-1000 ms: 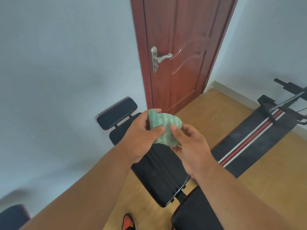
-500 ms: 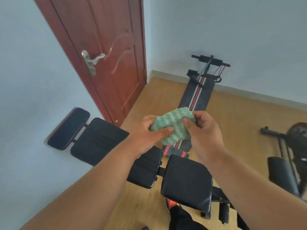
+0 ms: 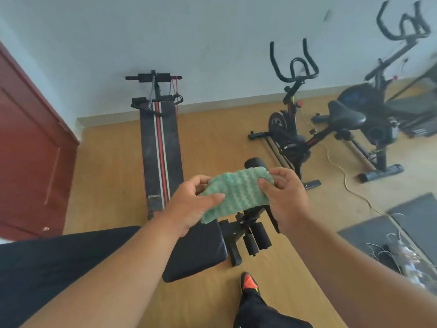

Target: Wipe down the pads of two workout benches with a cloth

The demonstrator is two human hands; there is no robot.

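A green-and-white wavy cloth (image 3: pixel 237 191) is stretched between both hands at chest height. My left hand (image 3: pixel 192 204) grips its left end with the thumb on top. My right hand (image 3: pixel 285 197) pinches its right end. Directly below lies a black padded workout bench (image 3: pixel 198 252), its seat pad partly hidden by my left forearm and its foot rollers at the right. A second bench, a long sit-up board with red and white stripes (image 3: pixel 160 152), lies on the floor beyond, reaching to the far wall.
Two black exercise bikes (image 3: pixel 290 129) (image 3: pixel 369 119) stand at the right by the wall, with a cable across the wooden floor. A dark red door (image 3: pixel 30 150) is at the left. Dark mats (image 3: pixel 383 235) and wires lie at the lower right. My shoe (image 3: pixel 249 284) is near the bench.
The view has swung right, from the door to the benches and bikes. The hands have drawn apart and the bunched cloth is now spread wider between them.
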